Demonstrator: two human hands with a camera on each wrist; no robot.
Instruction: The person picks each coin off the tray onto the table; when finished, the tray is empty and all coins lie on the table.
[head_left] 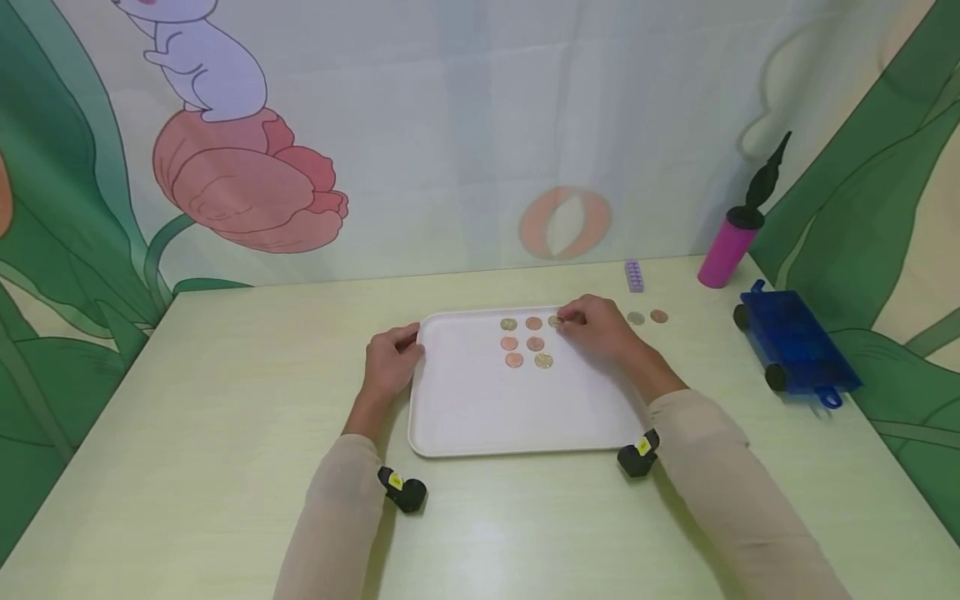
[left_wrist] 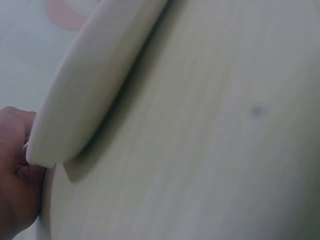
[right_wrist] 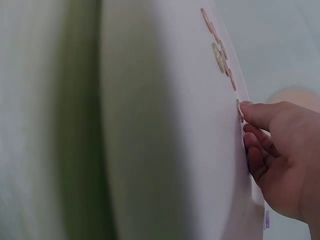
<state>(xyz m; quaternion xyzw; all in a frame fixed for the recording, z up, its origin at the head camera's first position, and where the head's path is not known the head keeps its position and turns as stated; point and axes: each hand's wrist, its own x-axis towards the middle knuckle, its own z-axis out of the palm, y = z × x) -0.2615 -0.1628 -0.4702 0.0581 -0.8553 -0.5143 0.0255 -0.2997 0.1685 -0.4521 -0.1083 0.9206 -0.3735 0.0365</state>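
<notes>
A white rectangular tray [head_left: 480, 408] lies on the table, with several copper and gold-coloured coins [head_left: 535, 343] in short rows on its upper part. My left hand [head_left: 392, 364] grips the tray's left rim near the far corner; in the left wrist view, its fingers are partly hidden behind the rim. At the end of the far row, my right hand [head_left: 597, 327] pinches a gold-coloured coin [head_left: 554, 321] by its edge, close over the tray. The right wrist view shows the thumb and fingertips at this coin [right_wrist: 240, 111], the other fingers curled below.
Right of the tray lie a silvery coin [head_left: 636, 318] and a copper coin [head_left: 659, 316]. Behind them is a purple studded block [head_left: 634, 276]. A pink pump with a black nozzle [head_left: 726, 254] and a blue wheeled toy cart [head_left: 802, 342] stand at the right edge.
</notes>
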